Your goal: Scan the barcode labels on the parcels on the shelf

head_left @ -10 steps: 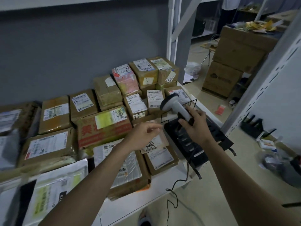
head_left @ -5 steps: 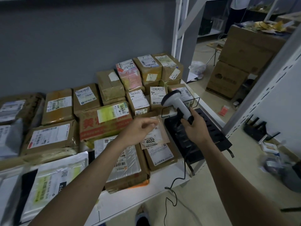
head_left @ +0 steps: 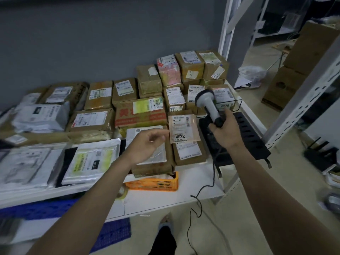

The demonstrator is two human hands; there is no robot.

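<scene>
here the right hand [head_left: 225, 130] grips the grey barcode scanner [head_left: 208, 104] by its dark handle, fingers curled round it, the scanner head raised and tilted over the small boxes at the right end of the white shelf [head_left: 165, 199]. its black cable [head_left: 200, 201] hangs down in loops toward the floor. the left hand [head_left: 147, 146] hovers above the parcels with fingers loosely curled and slightly apart, holding nothing, its fingertips just beside the pale flat parcel marked 4032 [head_left: 183, 128]. that parcel lies on top of a brown box [head_left: 189, 153], near the front right of the shelf. a black slotted tray [head_left: 246, 137] sits beneath the right hand. brown boxes and white mailer bags cover the shelf leftward; an orange crate [head_left: 156, 184] shows under one carton at the front edge.
</scene>
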